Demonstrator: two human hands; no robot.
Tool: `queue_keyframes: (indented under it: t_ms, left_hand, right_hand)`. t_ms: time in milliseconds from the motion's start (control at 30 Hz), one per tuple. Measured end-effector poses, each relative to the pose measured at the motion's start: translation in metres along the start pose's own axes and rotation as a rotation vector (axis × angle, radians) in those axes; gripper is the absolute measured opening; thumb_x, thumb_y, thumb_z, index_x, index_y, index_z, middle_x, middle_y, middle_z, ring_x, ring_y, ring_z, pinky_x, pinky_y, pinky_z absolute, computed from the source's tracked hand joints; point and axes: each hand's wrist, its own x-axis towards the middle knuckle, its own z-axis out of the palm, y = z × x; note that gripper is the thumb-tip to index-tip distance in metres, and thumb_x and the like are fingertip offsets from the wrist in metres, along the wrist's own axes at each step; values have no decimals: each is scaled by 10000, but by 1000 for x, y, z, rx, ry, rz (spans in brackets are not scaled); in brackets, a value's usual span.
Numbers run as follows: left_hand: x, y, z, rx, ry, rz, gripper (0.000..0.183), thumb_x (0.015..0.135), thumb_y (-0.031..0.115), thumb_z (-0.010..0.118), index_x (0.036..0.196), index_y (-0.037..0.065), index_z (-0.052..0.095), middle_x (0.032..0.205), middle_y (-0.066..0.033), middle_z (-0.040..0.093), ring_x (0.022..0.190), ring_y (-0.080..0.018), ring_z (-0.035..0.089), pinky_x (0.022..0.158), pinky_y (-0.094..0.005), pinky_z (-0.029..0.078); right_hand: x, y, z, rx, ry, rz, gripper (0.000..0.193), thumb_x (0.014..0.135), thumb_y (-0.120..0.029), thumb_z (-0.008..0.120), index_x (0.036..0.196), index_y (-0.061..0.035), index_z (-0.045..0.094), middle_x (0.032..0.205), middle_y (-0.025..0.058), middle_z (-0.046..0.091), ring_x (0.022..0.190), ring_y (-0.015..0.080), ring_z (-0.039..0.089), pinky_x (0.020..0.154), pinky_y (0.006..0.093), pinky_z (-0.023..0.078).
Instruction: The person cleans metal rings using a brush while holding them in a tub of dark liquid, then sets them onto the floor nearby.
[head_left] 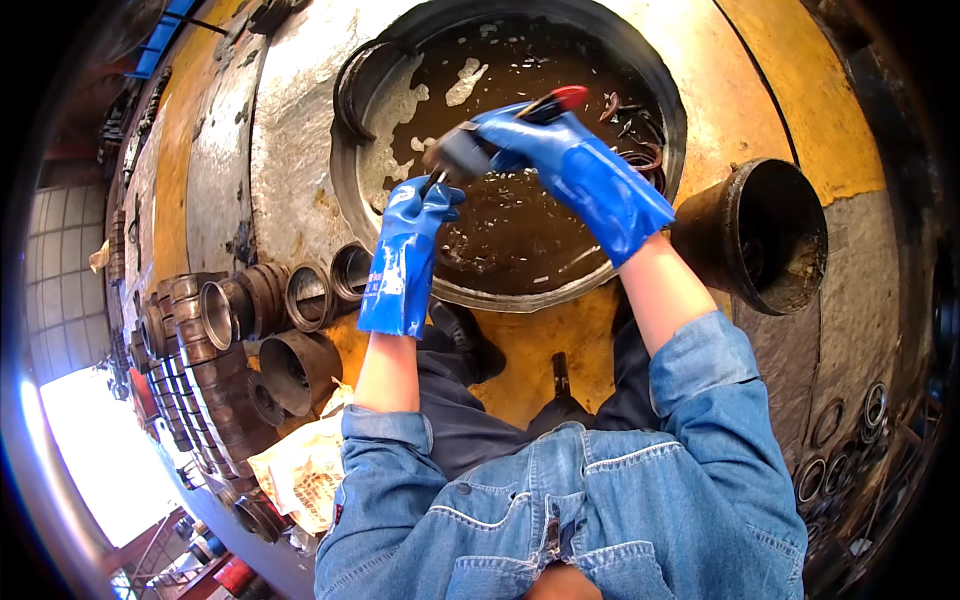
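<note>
Both my hands wear long blue rubber gloves and are over a round black tub (345, 160) of murky brown liquid. My right hand (580, 165) is closed round a black handle with a red end (570, 97). A blurred grey-brown piece (462, 152) lies between the two hands; whether it belongs to that handle, I cannot tell. My left hand (408, 235) has its fingers curled round a thin dark piece (434, 180), mostly hidden by the glove. Foam patches (465, 82) float on the liquid, and dark curved rings (645, 155) lie at the tub's right side.
An open metal cylinder (780, 235) lies on its side right of the tub. At left stand several metal rings (308, 297), another cylinder (300, 370) and a pale sack (305, 465). More rings (828, 422) are at the lower right. Metal plates (290, 130) cover the floor.
</note>
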Motion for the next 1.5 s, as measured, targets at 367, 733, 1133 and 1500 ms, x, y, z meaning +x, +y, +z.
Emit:
queue_keyframes:
  t_ms: [367, 733, 1133, 1500]
  left_hand:
    - [9, -5, -5, -275, -12, -230, 512, 1026, 324, 715, 1333, -71, 604, 1085, -159, 771, 845, -175, 702, 826, -303, 577]
    - [0, 15, 6, -479, -114, -306, 361, 1079, 337, 613, 1225, 16, 688, 1015, -80, 760, 782, -99, 650, 696, -229, 524]
    - [-1, 39, -7, -480, -141, -270, 391, 1109, 331, 556, 1170, -15, 728, 777, -42, 711, 517, -44, 479, 515, -202, 419]
    - [5, 29, -20, -462, -123, -283, 464, 1099, 385, 574, 1194, -48, 709, 746, -42, 714, 508, -62, 495, 541, -226, 440]
  right_hand:
    - [15, 56, -30, -306, 394, 208, 338, 867, -359, 687, 922, -30, 743, 776, 100, 687, 729, 168, 642, 710, 357, 510]
    - [23, 73, 21, -1429, -25, -559, 194, 893, -200, 704, 1072, -139, 661, 981, 105, 765, 886, 318, 772, 676, 453, 609]
    - [15, 60, 43, -1202, 104, 81, 213, 883, -287, 720, 1025, -141, 786, 1042, 150, 775, 1001, 347, 752, 860, 452, 609]
    - [-9, 54, 42, 161, -146, 354, 329, 938, -293, 744, 1007, 26, 781, 907, 112, 754, 859, 163, 703, 775, 300, 534]
